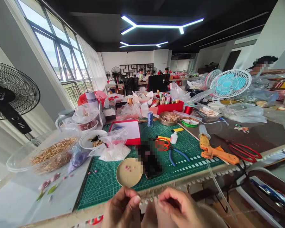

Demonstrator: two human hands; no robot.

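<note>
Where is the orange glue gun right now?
In the head view, the orange glue gun lies right of centre at the green cutting mat's right edge, between the blue-handled pliers and the red scissors.

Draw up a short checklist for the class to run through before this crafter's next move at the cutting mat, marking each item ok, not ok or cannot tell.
1. Both hands in view: ok. Left hand and right hand meet at the near table edge.
2. What the fingers pinch: cannot tell, too small to see.
3. Round dish within reach: ok, on the green cutting mat just beyond the hands, with small pink pieces in it.
4. Glue gun pointing away from the hands: ok, lying right of the mat.
5. Blue-handled pliers free: ok, lying untouched on the mat.
</note>
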